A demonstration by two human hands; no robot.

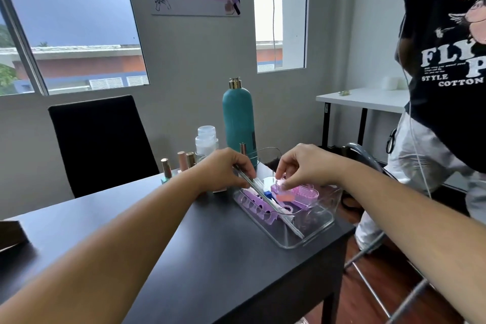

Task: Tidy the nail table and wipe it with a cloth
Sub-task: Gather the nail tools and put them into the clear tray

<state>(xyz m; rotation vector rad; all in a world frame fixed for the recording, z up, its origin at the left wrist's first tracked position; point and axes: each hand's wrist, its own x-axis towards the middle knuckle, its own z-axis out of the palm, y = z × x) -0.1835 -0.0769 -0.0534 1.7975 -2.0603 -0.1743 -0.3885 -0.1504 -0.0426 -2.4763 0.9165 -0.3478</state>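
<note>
At centre frame, a clear tray (302, 231) sits near the right edge of a dark table (210, 258). The left hand (223, 168) grips the tray's far left rim. The right hand (305, 166) reaches into it, fingertips pinched on a small clear piece (281, 183) above a pink brush (305, 193). A purple toe separator (256, 208) lies in the tray's left part. Behind the hands stand a teal bottle (238, 123), a white jar (206, 141) and polish bottles (178, 163). A black chair (100, 144) is at left. A person in a black shirt (447, 60) stands at upper right.
</note>
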